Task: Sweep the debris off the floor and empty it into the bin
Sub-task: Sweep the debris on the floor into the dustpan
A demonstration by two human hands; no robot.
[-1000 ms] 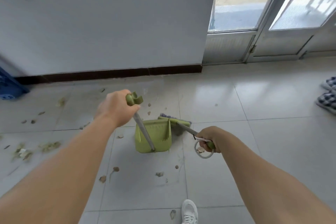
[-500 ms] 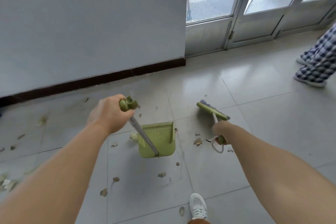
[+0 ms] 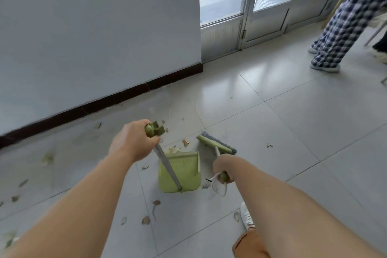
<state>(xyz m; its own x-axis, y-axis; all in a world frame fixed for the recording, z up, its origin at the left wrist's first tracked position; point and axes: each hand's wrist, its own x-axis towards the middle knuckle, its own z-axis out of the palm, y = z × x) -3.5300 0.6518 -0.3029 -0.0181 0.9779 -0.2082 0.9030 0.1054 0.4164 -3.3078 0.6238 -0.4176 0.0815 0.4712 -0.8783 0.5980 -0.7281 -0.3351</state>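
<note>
Left hand (image 3: 130, 142) grips the dustpan (image 3: 184, 174) handle, right hand (image 3: 222, 168) grips the broom (image 3: 216, 145), debris (image 3: 174, 148) scattered right at the pan's mouth.

A grey wall (image 3: 100, 33) with a dark skirting board (image 3: 100, 103) is seen at upper left. Glazed aluminium doors (image 3: 270, 4) are located beyond it. Checked trousers (image 3: 347, 19) of a second person are visible at upper right.
</note>
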